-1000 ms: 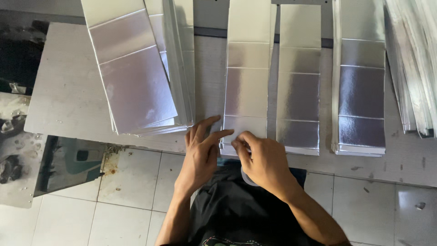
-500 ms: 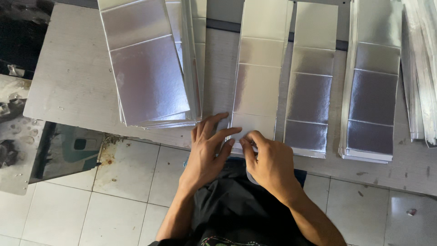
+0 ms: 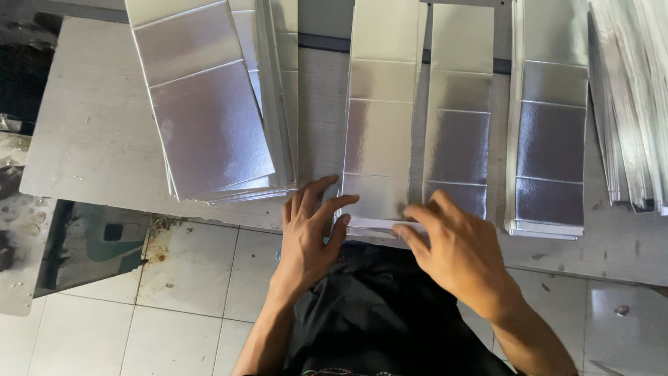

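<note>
While both hands work the near edge of the grey surface (image 3: 90, 139), the left hand (image 3: 309, 237) and right hand (image 3: 452, 247) each pinch the folded bottom end of a long silver foil-faced strip (image 3: 379, 132), which stretches away from the grip. Creased, glossy strips (image 3: 459, 139) lie just right; fanned stacks (image 3: 209, 111) sit left.

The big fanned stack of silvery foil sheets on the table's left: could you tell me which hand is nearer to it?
Left. The left hand lies just below the fanned stack of silvery foil sheets, near its lower right corner; the right hand is farther right.
</note>
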